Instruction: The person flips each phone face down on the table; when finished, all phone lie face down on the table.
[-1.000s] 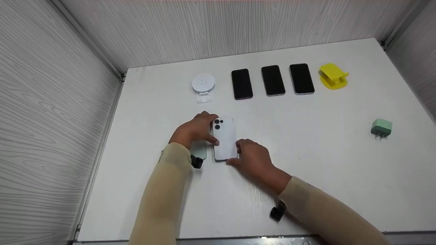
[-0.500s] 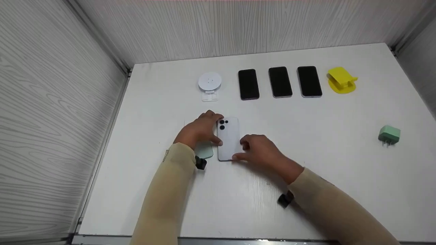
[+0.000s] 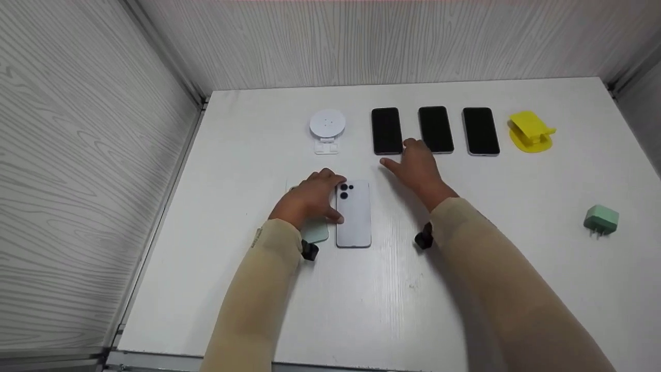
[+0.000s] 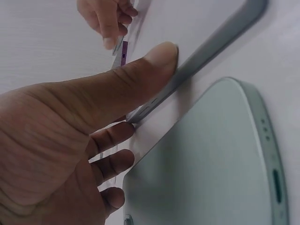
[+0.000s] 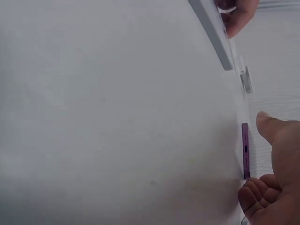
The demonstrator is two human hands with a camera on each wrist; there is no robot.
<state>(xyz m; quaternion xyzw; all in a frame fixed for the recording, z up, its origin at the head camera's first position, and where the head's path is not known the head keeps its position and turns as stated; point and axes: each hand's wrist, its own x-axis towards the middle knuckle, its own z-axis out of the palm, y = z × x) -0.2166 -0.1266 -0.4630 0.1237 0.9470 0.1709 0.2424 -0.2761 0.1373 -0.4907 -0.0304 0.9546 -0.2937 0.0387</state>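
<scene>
A white phone (image 3: pixel 354 219) lies camera side up on the table. My left hand (image 3: pixel 313 198) rests along its left side, thumb on the edge and index finger at the top left corner. In the left wrist view the thumb (image 4: pixel 161 58) touches the phone's side (image 4: pixel 206 49). Partly under the left hand and wrist lies a pale green phone (image 4: pixel 206 159). My right hand (image 3: pixel 417 164) is spread near the lower end of the leftmost black-screened phone (image 3: pixel 386 130), whose purple edge (image 5: pixel 245 151) shows between thumb and fingers in the right wrist view. It holds nothing.
Two more black-screened phones (image 3: pixel 436 129) (image 3: pixel 481 130) lie to the right in the back row. A white round stand (image 3: pixel 327 124) is at the back left, a yellow phone stand (image 3: pixel 530 130) at the back right. Near the right side lies a green plug (image 3: pixel 601 219).
My right hand has left the white phone's lower right edge and moved forward to the leftmost black-screened phone. The left hand stays on the white phone. The head view has shifted slightly.
</scene>
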